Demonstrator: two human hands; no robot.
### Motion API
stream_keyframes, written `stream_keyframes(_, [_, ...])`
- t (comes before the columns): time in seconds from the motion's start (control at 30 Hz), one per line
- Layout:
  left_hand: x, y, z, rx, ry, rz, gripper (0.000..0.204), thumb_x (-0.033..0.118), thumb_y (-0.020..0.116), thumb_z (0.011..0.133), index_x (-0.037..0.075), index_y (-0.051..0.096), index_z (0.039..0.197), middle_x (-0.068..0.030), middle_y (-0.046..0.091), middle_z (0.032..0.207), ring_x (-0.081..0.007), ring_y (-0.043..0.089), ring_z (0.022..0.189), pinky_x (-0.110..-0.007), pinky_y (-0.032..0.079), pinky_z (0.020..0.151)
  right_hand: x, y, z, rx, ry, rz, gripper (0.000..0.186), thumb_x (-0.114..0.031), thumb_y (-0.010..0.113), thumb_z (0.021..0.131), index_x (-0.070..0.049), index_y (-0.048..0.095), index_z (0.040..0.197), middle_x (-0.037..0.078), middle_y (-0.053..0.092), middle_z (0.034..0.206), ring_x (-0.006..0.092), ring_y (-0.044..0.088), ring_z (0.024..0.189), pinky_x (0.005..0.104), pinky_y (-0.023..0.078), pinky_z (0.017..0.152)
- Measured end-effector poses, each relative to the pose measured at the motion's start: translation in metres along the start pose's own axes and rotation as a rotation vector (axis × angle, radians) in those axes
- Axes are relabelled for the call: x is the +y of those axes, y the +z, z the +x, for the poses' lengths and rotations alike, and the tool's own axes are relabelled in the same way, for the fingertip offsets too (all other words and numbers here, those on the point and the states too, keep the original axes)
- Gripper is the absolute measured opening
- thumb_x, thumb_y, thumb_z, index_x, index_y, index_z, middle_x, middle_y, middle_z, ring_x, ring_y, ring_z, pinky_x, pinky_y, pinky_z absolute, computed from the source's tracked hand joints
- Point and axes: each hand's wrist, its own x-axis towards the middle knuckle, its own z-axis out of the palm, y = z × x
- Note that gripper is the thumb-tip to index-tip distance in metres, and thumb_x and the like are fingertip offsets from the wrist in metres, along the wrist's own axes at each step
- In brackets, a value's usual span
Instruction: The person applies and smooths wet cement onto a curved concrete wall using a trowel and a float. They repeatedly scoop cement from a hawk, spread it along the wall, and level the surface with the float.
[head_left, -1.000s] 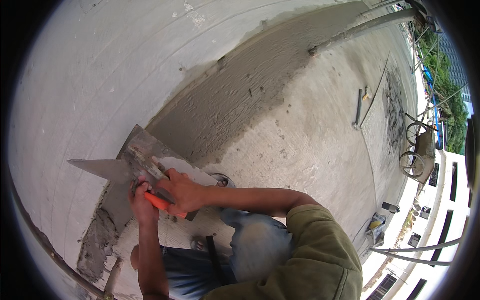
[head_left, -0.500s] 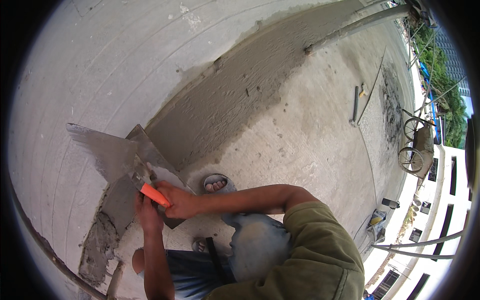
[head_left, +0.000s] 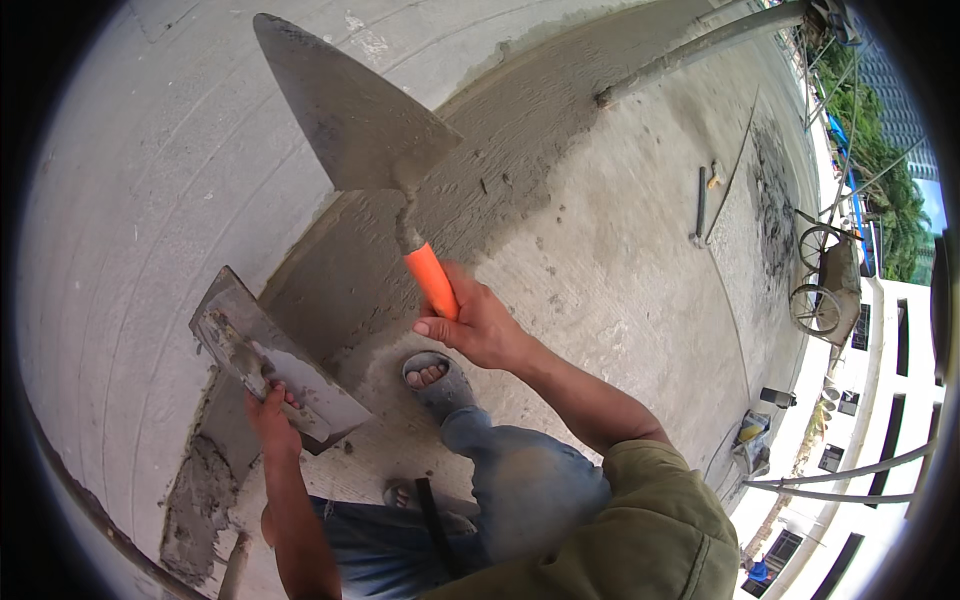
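My right hand (head_left: 478,322) is wrapped round the orange handle of a pointed trowel (head_left: 362,125). Its broad triangular blade, smeared with grey mortar, is raised and points up toward the wall. Lower left, my left hand (head_left: 272,410) grips the handle of a rectangular plastering float (head_left: 290,362), whose flat plate is tilted next to the wall. Beneath both tools runs a strip of wet mortar (head_left: 440,232) along the foot of the wall. A rough heap of mortar (head_left: 203,490) lies near my left forearm.
The pale concrete wall (head_left: 150,190) rises on the left. A long pole (head_left: 700,55) rests at the far end of the mortar strip. On the floor at right lie a dark bar (head_left: 701,205) and a wheeled cart (head_left: 828,285). My sandalled foot (head_left: 435,380) stands beside the mortar.
My right hand has swung the trowel up and away from the float, its blade now pointing up the wall. My left hand has shifted slightly left with the float.
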Motion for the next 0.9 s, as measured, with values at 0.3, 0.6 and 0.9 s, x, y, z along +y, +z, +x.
stream_keyframes(0.3, [0.006,0.013,0.004,-0.005,-0.052,-0.026,0.02,0.002,0.055,0.079,0.006,0.049,0.098,-0.0023,0.052,0.081,-0.0122,0.05,0.065,-0.028,0.044,0.058,0.186,-0.108,-0.018,0.555,0.47,-0.797,0.03,-0.018,0.057,0.081,0.003,0.046,0.1,0.023,0.062,0.077,0.0376,0.062,0.072,0.0473,0.048,0.065])
stream_keyframes(0.6, [0.002,0.015,0.004,-0.051,-0.044,-0.01,0.022,0.002,0.054,0.078,0.004,0.048,0.1,-0.0035,0.052,0.082,-0.0128,0.051,0.066,-0.028,0.044,0.057,0.213,-0.109,0.007,0.573,0.617,-0.813,0.029,-0.019,0.055,0.082,0.0,0.043,0.099,0.026,0.062,0.081,0.0437,0.06,0.077,0.0511,0.047,0.07])
stream_keyframes(0.9, [-0.001,0.009,0.007,-0.042,-0.03,0.018,0.023,0.003,0.055,0.078,0.005,0.048,0.1,-0.0031,0.051,0.082,-0.0125,0.05,0.065,-0.028,0.044,0.057,0.215,-0.075,-0.013,0.454,0.614,-0.821,0.026,-0.018,0.052,0.084,-0.001,0.04,0.099,0.024,0.062,0.082,0.0416,0.062,0.077,0.05,0.049,0.07])
